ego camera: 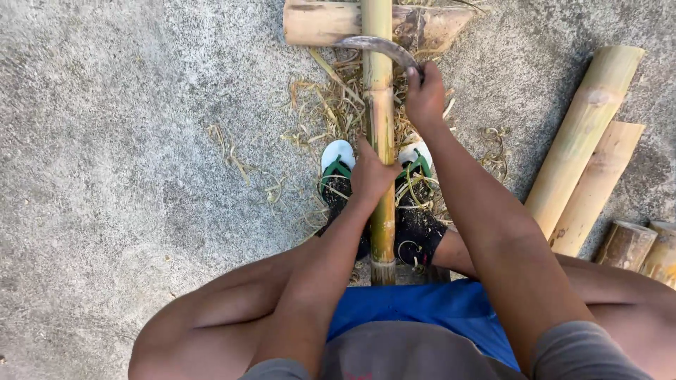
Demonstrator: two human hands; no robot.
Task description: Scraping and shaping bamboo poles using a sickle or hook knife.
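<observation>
A long yellow bamboo pole [380, 91] runs straight away from me between my feet, its far end resting on a short bamboo log [320, 22]. My left hand [371, 174] grips the pole near its middle. My right hand [424, 95] is closed on the handle of a curved metal blade [373, 44], which lies across the pole just below the log. Thin bamboo shavings [331, 105] are scattered around the pole.
My feet wear dark socks and white-and-green sandals [337, 163] on either side of the pole. Two split bamboo pieces [584, 134] lean at the right, with short bamboo stubs [630, 245] beside them. The ground is rough grey concrete [113, 141].
</observation>
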